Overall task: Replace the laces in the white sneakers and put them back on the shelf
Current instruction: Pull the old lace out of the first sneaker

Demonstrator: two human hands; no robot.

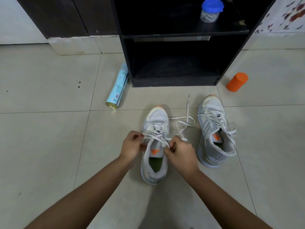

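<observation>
Left hand: the left hand (131, 147) sits against the left side of the first sneaker. Its grip is clenched, with thumb and fingertips pinching a strand of lace.
Right hand: the right hand (180, 153) is over the right edge of the same shoe's opening. Its grip is also clenched, pinching the lace near the top eyelets.
First sneaker: the first sneaker (156, 116) stands upright on the floor (49, 129) between the two hands. Its toe points toward the shelf unit, and a green insole shows inside it.
Lace: the white lace (184, 123) crosses the eyelets and runs taut between the two grips. The rest trails off to the right in a loose loop on the floor between the shoes, with one end pointing toward the shelf unit.
Second sneaker: the second sneaker (204, 129) stands on the floor to the right, apart from the first and with its toe the same way. Its own second lace (214, 118) is threaded but untied, with the ends draped over its right side.
Shelf unit: the black shelf unit (173, 82) stands on the floor beyond both shoes. Its lower compartment is dark.
Jar: a clear jar (211, 10) with a blue lid stands on the upper shelf, toward the right.
Spray can: a pale blue spray can (118, 90) lies on its side on the floor, just beside the unit's left corner.
Orange container: an orange container (237, 81) sits on the floor near the unit's right corner.
</observation>
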